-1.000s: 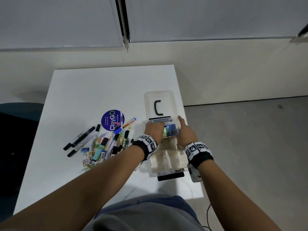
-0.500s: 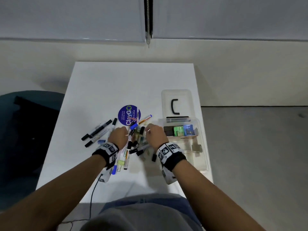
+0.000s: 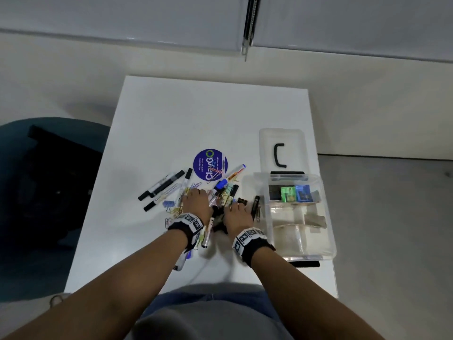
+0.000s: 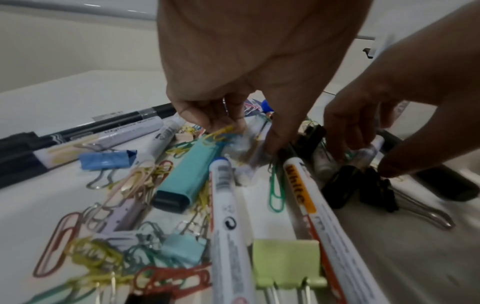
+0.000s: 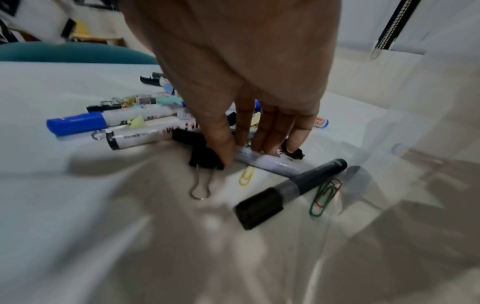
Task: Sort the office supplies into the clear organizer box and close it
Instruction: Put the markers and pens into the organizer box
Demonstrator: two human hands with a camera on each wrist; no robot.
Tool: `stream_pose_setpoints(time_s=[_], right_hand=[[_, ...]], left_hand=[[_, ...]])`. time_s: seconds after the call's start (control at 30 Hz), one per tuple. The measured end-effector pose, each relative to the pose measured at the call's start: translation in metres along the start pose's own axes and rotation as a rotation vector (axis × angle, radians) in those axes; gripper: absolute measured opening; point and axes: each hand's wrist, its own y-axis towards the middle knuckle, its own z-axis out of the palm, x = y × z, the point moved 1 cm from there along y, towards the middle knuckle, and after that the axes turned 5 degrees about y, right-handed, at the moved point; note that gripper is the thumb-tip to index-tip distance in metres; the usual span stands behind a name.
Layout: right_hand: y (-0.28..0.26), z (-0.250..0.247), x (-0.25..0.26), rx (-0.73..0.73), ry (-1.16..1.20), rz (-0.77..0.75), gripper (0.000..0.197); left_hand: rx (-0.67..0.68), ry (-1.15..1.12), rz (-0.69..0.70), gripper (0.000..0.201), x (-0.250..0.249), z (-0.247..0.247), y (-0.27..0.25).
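From the head view, a white bench (image 3: 152, 123) holds a loose pile of markers, binder clips and coloured paper clips (image 3: 210, 195), with both hands lowered into it; just to its right a clear plastic organizer box (image 3: 328, 217) lies open, its lid (image 3: 282, 136) folded back and small green and blue boxes (image 3: 295, 193) in the far compartment. From the left wrist view, the left hand (image 4: 249, 61) pinches a yellow paper clip (image 4: 221, 131) above a teal highlighter (image 4: 187, 174). From the right wrist view, the right hand (image 5: 233, 67) closes thumb and fingers round a pale lilac marker (image 5: 267, 162) beside a black binder clip (image 5: 202, 156). Best judged: lift each piece free of tangled clips, then carry like items to one compartment.
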Motion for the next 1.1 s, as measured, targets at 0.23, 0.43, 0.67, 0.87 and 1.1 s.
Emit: stream_pose_setpoints(time_s=[0.23, 0.43, 0.67, 0.87, 1.1], right_hand=[[-0.019, -0.01, -0.002, 0.011, 0.195, 0.095, 0.058], [-0.029, -0.004, -0.005, -0.097, 0.629, 0.435, 0.077], [-0.034, -0.004, -0.009, -0.005, 0.55, 0.515, 0.104], [-0.027, 0.012, -0.011, -0.042, 0.512, 0.53, 0.085], [-0.028, 0.002, -0.005, -0.12, 0.668, 0.611, 0.055]], left_hand=[[-0.047, 0.022, 0.109, 0.042, 0.006, 0.001, 0.004], [0.004, 0.042, 0.103, 0.051, -0.001, -0.003, 0.004], [-0.105, -0.201, 0.03, 0.035, 0.002, -0.011, -0.009], [-0.04, -0.465, 0.097, 0.035, 0.014, -0.013, -0.023], [0.013, -0.498, -0.008, 0.048, 0.029, 0.0, -0.039]])
